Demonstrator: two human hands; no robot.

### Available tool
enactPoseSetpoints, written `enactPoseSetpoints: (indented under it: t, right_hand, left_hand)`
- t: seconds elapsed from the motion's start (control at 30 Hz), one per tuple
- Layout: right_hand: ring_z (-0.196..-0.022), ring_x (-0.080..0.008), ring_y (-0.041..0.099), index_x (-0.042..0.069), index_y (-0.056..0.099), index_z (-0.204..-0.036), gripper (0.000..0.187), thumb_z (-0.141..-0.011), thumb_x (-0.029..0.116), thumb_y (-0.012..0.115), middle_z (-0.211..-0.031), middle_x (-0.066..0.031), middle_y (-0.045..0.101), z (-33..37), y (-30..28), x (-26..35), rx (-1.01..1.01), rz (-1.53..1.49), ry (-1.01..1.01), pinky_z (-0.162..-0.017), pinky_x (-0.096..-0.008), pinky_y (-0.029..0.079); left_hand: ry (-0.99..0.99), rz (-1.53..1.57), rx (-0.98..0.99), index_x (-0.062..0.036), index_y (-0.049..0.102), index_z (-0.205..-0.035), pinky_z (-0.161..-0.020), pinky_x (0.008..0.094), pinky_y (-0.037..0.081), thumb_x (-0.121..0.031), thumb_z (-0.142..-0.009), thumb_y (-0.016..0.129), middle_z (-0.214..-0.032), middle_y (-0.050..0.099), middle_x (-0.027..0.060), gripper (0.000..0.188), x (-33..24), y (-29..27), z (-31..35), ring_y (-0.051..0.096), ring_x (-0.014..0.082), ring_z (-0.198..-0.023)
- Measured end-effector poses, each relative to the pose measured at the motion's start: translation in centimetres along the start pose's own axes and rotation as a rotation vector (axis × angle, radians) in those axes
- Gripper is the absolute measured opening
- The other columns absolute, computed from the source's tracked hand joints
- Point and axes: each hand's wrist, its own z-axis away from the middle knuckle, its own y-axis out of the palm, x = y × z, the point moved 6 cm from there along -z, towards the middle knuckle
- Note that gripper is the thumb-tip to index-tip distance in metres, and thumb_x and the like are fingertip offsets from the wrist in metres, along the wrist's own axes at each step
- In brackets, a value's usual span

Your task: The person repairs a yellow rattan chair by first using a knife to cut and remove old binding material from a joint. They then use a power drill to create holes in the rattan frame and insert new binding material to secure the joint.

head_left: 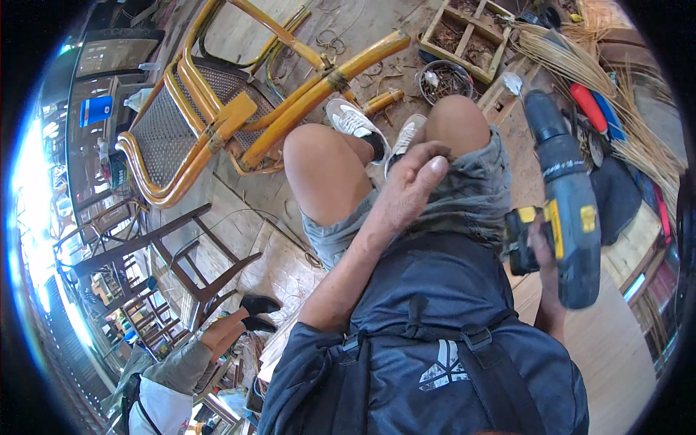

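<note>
On the right, my right hand (541, 246) grips a black and yellow cordless drill (569, 210) by its handle. The drill's chuck points away from me, toward the far side. My left hand (409, 185) is over my lap near my right knee, its fingers curled and the thumb to one side. What lies inside those fingers, if anything, is hidden. Beyond my left knee, a chair frame of glossy yellow-brown bent poles (326, 90) with a woven panel (174, 141) lies tipped on the floor.
Past my feet are a round bowl of scraps (446, 81) and a divided wooden tray (464, 38). Bundles of cane strips (573, 61) and a red-handled tool (588, 107) lie at right. A dark wooden chair frame (196, 264) and another person (181, 370) are at left.
</note>
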Motion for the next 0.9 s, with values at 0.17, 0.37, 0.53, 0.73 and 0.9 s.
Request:
enactPoseSetpoints:
  t: [0.17,0.37,0.53,0.73,0.9]
  right_hand:
    - [-0.079,-0.0213,0.065,0.002,0.052,-0.118,0.046,-0.078,0.020,0.066,-0.093,-0.0118,0.065,-2.5,4.7,1.6,0.405,-0.084,0.045,-0.069,-0.0307,0.051]
    - [-0.084,-0.0292,0.065,0.001,0.049,-0.122,0.056,-0.073,0.019,0.068,-0.096,-0.0167,0.064,-6.1,9.8,8.8,0.583,-0.131,-0.381,-0.070,-0.0337,0.051]
    - [-0.079,-0.0340,0.063,0.000,0.047,-0.123,0.059,-0.071,0.016,0.069,-0.090,-0.0190,0.062,-6.7,10.8,8.7,0.522,-0.141,-0.399,-0.068,-0.0370,0.049]
    - [-0.079,-0.0325,0.064,-0.002,0.048,-0.121,0.060,-0.068,0.012,0.071,-0.088,-0.0194,0.062,-6.3,11.6,8.7,0.445,-0.222,-0.405,-0.067,-0.0371,0.051]
    - [-0.083,-0.0320,0.064,-0.004,0.047,-0.121,0.060,-0.068,0.011,0.070,-0.092,-0.0199,0.062,-6.1,12.4,8.4,0.486,-0.179,-0.434,-0.069,-0.0363,0.052]
  left_hand:
    - [-0.062,0.542,0.120,0.0015,0.039,-0.128,-0.094,0.0379,0.039,-0.074,-0.080,0.034,-0.125,0.049,0.0157,0.090,-1.0,2.0,-3.5,0.051,0.0260,-0.111]
    - [-0.039,0.993,0.111,-0.0025,0.045,-0.120,-0.097,0.0496,0.037,-0.083,-0.069,0.037,-0.118,0.054,0.0182,0.096,-2.8,1.6,-4.0,0.048,0.0369,-0.114]
    - [-0.064,1.096,0.063,-0.0047,0.047,-0.110,-0.099,0.0470,0.036,-0.082,-0.069,0.039,-0.096,0.061,0.0148,0.088,-2.3,1.5,-3.8,0.049,0.0342,-0.112]
    - [-0.046,1.009,-0.105,-0.0013,0.044,-0.110,-0.100,0.0465,0.035,-0.086,-0.064,0.038,-0.091,0.062,0.0110,0.097,-1.8,1.2,-2.6,0.055,0.0307,-0.105]
    - [-0.047,0.941,-0.210,-0.0009,0.043,-0.110,-0.092,0.0437,0.043,-0.079,-0.071,0.043,-0.085,0.060,0.0100,0.087,-1.3,0.4,-2.0,0.057,0.0301,-0.098]
